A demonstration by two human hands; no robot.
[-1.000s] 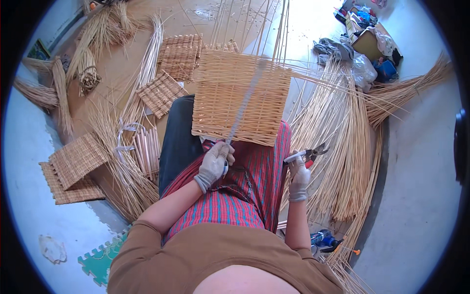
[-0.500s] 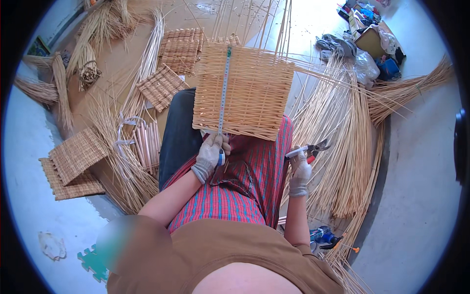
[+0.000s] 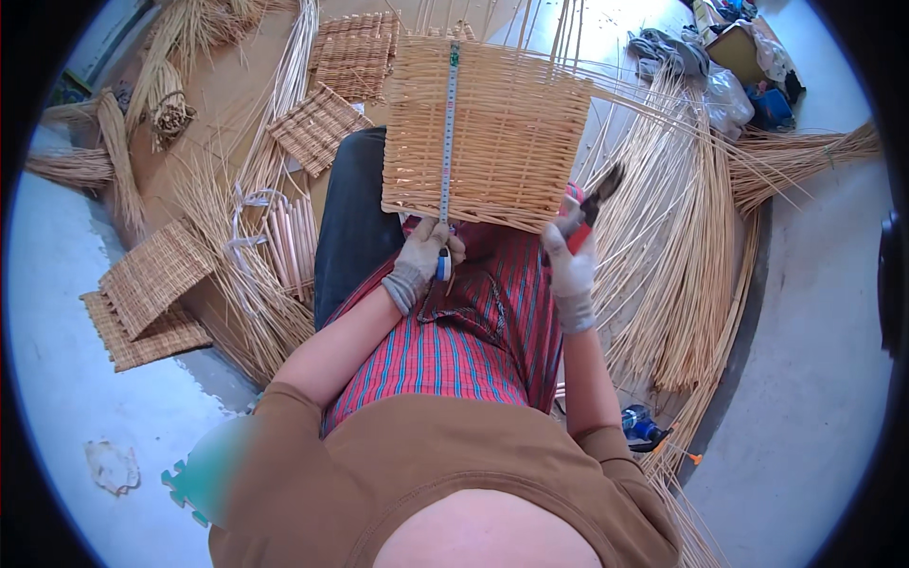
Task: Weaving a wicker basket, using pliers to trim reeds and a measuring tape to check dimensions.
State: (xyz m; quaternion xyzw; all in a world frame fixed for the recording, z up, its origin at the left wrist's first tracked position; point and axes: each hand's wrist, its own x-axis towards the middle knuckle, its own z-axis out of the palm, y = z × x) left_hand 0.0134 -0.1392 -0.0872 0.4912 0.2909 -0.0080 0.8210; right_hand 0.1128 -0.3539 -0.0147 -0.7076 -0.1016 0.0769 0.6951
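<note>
A woven wicker panel stands in front of me over my lap, with loose stakes sticking out beyond its far edge. My left hand, gloved, is closed around a small tape measure at the panel's near edge. Its pale blade runs straight up the panel's left part to a green end near the far edge. In my gloved right hand is a pair of pruning shears with red on the handle and dark blades pointing up and away. That hand is beside the panel's near right corner; whether they touch I cannot tell.
Long wicker rods lie in a big spread bundle on the right. Finished-looking woven pieces lie at left, and another woven square beyond my knee. Tied bundles sit at the far left. A blue bottle-like thing is near my right elbow.
My right hand has moved up and slightly left toward the panel's near corner, and the shears have turned to point more upward. The panel and left hand sit higher in view.
</note>
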